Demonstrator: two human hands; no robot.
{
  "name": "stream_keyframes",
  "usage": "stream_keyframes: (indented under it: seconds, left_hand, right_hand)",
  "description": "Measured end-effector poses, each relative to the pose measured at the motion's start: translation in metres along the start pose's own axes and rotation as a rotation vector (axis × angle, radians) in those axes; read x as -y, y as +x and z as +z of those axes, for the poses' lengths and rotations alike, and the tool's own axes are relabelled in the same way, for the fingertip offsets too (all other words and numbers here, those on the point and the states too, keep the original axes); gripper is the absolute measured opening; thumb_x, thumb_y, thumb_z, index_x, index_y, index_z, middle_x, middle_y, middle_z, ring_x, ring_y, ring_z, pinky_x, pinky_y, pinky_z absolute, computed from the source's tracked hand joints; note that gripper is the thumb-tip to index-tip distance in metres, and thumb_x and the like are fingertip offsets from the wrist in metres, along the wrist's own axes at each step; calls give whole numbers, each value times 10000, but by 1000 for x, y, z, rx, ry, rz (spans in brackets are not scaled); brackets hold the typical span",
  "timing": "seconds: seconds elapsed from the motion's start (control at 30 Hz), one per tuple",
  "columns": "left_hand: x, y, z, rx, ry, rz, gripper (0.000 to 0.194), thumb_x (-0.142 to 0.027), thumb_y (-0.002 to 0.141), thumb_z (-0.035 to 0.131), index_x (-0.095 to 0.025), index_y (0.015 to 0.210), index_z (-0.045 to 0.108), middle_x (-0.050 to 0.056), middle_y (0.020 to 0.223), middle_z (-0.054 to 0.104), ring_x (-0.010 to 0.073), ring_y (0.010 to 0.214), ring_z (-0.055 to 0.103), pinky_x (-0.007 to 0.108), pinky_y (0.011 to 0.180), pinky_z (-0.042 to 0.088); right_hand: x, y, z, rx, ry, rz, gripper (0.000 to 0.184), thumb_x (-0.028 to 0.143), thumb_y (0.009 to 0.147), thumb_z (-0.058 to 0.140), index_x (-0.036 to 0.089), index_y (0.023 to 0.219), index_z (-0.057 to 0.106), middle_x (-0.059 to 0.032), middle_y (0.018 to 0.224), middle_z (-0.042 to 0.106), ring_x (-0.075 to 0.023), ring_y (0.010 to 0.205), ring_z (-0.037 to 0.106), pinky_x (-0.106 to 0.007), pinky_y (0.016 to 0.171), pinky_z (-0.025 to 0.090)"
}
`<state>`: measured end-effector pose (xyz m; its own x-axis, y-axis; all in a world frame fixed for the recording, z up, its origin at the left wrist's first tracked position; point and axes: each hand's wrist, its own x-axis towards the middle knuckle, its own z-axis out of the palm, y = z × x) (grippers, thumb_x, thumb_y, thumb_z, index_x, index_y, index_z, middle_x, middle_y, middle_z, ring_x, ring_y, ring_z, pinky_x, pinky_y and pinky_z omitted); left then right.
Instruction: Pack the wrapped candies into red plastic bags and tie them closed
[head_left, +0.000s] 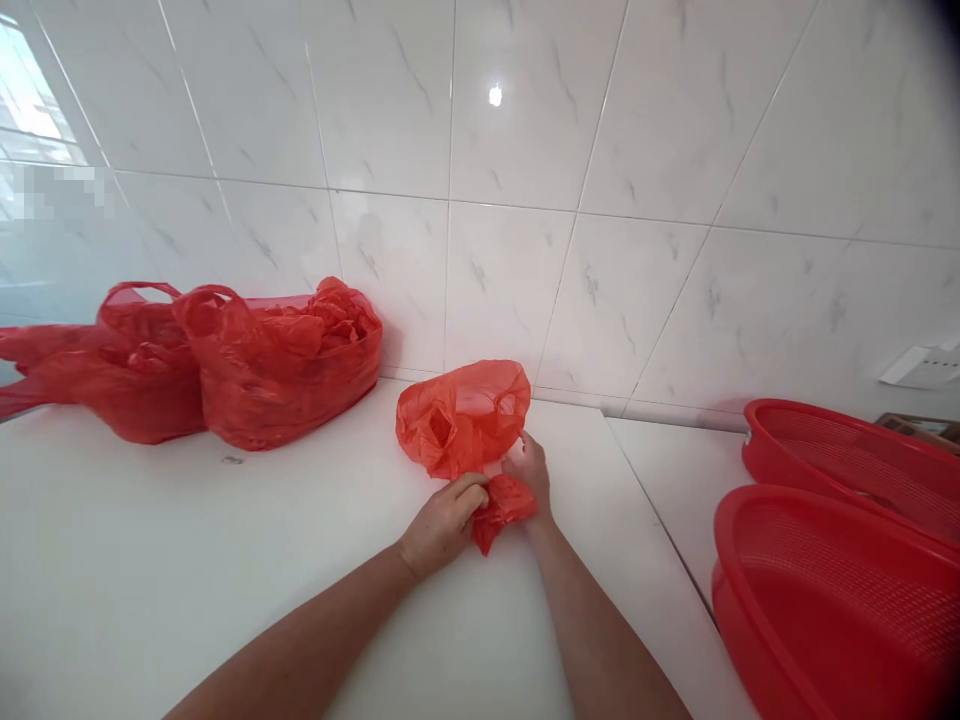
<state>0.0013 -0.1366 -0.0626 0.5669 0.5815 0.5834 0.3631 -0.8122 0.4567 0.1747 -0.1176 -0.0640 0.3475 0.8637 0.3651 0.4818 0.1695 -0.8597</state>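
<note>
A thin red plastic bag (480, 400) lies puffed out on the white tabletop close to the wall, its near end bunched and crumpled. My left hand (444, 522) is closed, fingers pinching the bag at the gathered part. On the other side, my right hand (532, 475) grips the bag's right edge, with some of its fingers hidden behind the red film. The crumpled end hangs between the two hands, a corner pointing toward me.
Two larger red plastic bags, a left one (142, 390) and a fuller one (292, 385) stuffed with crumpled red plastic, stand at the back left. Two red perforated baskets, one near (765, 590) and one far (795, 450), sit at right. A tiled wall (517, 280) rises behind.
</note>
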Motion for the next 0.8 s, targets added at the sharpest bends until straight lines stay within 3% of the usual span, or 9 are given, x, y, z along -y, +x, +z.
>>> stream_keyframes:
  seconds: [0.13, 0.27, 0.37, 0.47, 0.53, 0.6, 0.67, 0.73, 0.8]
  left_hand:
    - [1, -2, -5, 9, 21, 9, 419, -17, 760, 359, -224, 1062, 562, 78, 1161, 592, 198, 1006, 579, 362, 842, 488]
    - [-7, -1, -11, 141, -67, 94, 571, -218, 785, 563, -249, 1328, 388, 98, 1317, 501, 243, 1175, 494, 387, 968, 433]
    - [-8, 0, -16, 46, -85, 23, 526, -379, 826, 545, -205, 1298, 390, 122, 1191, 554, 236, 1054, 541, 373, 892, 463]
    - [7, 6, -17, -62, 39, -55, 268, -348, 909, 383, -177, 1028, 551, 100, 962, 590, 204, 874, 562, 348, 777, 474]
    - [23, 13, -15, -4, 132, -51, 257, -330, 908, 382, -183, 936, 591, 95, 961, 594, 205, 884, 560, 348, 782, 466]
    - [40, 22, -10, 71, 225, -82, 250, -350, 871, 464, -202, 1013, 607, 104, 1122, 578, 254, 1043, 528, 396, 869, 440]
    - [54, 31, -6, 86, 311, -211, 392, -381, 820, 544, -214, 1174, 558, 121, 1318, 481, 335, 1232, 398, 488, 965, 370]
    - [61, 36, -4, 34, 361, -333, 517, -384, 806, 563, -193, 1280, 483, 141, 1433, 356, 379, 1334, 243, 549, 1015, 297]
    - [58, 36, -5, -33, 345, -322, 482, -362, 840, 518, -183, 1285, 476, 142, 1458, 317, 359, 1354, 212, 542, 1037, 276]
  right_hand:
    - [-1, -19, -16, -120, 142, 116, 443, 482, 855, 371, 178, 1137, 529, -99, 1168, 558, -214, 1040, 540, -343, 887, 436]
    - [11, -52, -35, 136, 254, 94, 471, 422, 813, 482, 232, 1243, 467, -57, 1164, 566, -191, 1011, 563, -312, 847, 467]
    - [15, -65, -49, 333, 206, 73, 374, 252, 721, 531, 233, 1092, 571, -22, 1046, 623, -187, 927, 584, -299, 806, 471]
    - [3, -62, -67, 251, 272, 185, 278, 150, 648, 465, 209, 886, 595, 1, 861, 633, -164, 784, 578, -272, 695, 460]
    - [-11, -54, -80, 158, 424, 315, 284, 132, 596, 476, 203, 851, 580, 12, 783, 604, -147, 691, 552, -251, 601, 436]
    - [-23, -46, -92, 134, 615, 423, 302, 116, 553, 500, 203, 832, 576, 22, 744, 579, -131, 634, 524, -235, 548, 412]
    - [-29, -39, -100, 151, 750, 473, 326, 93, 518, 516, 203, 816, 586, 26, 738, 572, -121, 628, 512, -226, 544, 410]
    - [-31, -37, -103, 165, 805, 481, 348, 77, 505, 522, 204, 818, 606, 22, 751, 577, -118, 647, 514, -223, 563, 419]
    - [-29, -37, -103, 167, 815, 475, 369, 71, 504, 531, 207, 834, 622, 14, 772, 591, -124, 670, 525, -227, 577, 427]
